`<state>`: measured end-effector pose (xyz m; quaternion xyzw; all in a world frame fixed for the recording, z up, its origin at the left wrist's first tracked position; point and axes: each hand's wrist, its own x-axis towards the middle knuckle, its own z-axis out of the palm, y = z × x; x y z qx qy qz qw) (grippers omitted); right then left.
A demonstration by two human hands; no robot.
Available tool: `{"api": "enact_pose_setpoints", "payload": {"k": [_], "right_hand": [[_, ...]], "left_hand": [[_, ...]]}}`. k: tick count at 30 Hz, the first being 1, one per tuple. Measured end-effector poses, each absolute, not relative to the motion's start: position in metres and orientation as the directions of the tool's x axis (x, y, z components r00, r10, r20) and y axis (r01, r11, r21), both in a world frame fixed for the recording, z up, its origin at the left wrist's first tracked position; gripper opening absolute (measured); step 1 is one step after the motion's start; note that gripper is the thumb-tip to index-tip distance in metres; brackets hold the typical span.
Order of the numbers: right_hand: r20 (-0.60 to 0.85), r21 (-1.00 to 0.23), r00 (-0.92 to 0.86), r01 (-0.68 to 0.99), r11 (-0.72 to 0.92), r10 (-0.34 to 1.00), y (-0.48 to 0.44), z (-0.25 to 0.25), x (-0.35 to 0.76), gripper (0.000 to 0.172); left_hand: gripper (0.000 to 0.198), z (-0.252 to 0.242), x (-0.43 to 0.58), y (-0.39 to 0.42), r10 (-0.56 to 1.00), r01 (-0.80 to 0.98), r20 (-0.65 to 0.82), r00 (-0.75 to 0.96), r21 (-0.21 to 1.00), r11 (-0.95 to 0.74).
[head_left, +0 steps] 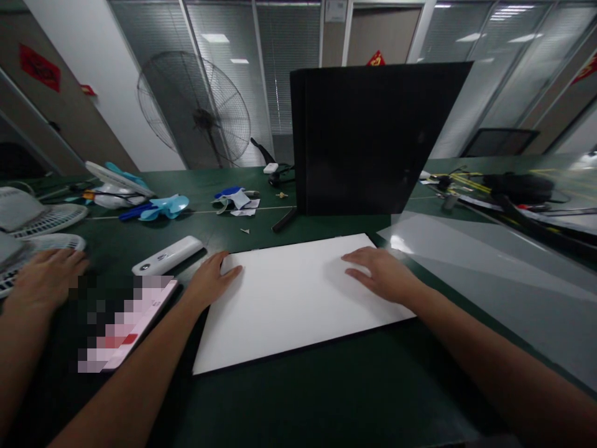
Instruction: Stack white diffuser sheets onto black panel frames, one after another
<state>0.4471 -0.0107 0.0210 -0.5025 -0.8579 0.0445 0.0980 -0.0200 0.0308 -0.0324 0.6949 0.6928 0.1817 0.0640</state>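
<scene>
A white rectangular panel [289,298] with a thin dark edge lies on the green table in front of me. My left hand [211,283] is at its far left corner, thumb on the white face and fingers around the edge, their tips partly hidden. Over the right edge reaches my right hand [385,274], its fingers and thumb apart and resting on the panel's surface. A pink-and-white flat object [144,330], partly pixelated, lies beside my left forearm. Just past it is a white elongated device [168,255] with a round dark button.
Behind the panel stands a large black board or screen [373,137]. Translucent sheets [489,267] spread to the right. Another person's hand [49,274] touches white slotted objects [51,221] at left. Blue items [165,207], papers [240,200] and a fan [203,118] are farther back.
</scene>
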Motion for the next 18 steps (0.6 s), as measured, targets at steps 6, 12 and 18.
{"api": "enact_pose_setpoints", "payload": {"k": [6,12,18], "right_hand": [[0.190,-0.043,0.208,0.978,-0.203,0.960,0.038,-0.007,0.561,0.083],[-0.016,-0.112,0.475,0.874,-0.473,0.880,0.051,-0.029,0.616,0.097],[0.008,-0.139,0.467,0.876,-0.461,0.884,0.052,-0.025,0.622,0.080]], "left_hand": [[0.076,-0.032,-0.019,0.030,0.986,0.939,0.164,-0.021,0.342,-0.037],[0.077,-0.030,-0.019,0.029,0.988,0.939,0.153,-0.017,0.341,-0.036],[0.076,-0.031,-0.021,0.030,0.988,0.941,0.154,0.011,0.333,-0.062]]}}
